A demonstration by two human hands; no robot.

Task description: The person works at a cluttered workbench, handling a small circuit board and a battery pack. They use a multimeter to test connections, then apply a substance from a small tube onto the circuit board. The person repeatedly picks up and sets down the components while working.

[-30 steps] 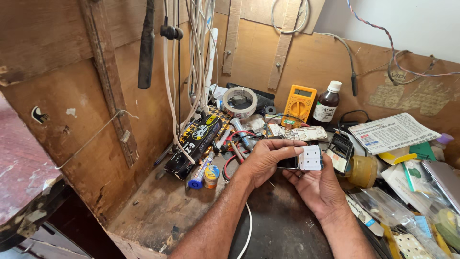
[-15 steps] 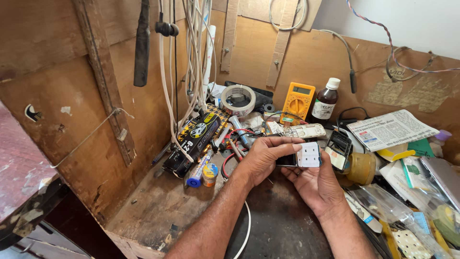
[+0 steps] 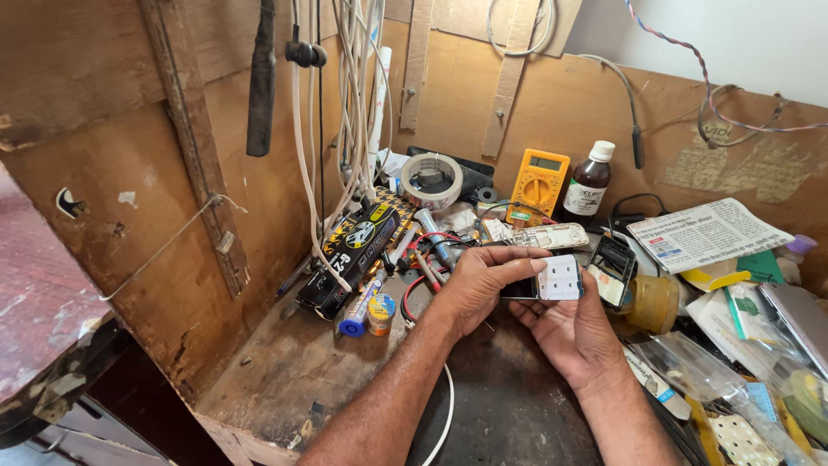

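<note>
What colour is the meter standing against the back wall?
Yellow-orange meter, with a dark dial, shown best in the head view.

Beyond our fingers, against the wooden back wall, we see a yellow multimeter point(image 3: 536, 184) standing upright, with a brown bottle with a white cap point(image 3: 587, 181) just to its right. Left of the multimeter lies a roll of white tape point(image 3: 431, 179). Further left, a bundle of white cables point(image 3: 352, 112) hangs down over a black and yellow box point(image 3: 349, 257). Near that box's lower end stand a blue marker point(image 3: 356, 313) and a small round tin point(image 3: 380, 311). To the right of our fingers a folded newspaper point(image 3: 705, 234) rests on clutter, and a yellowish jar point(image 3: 652, 303) sits on the desk point(image 3: 293, 380).
</note>
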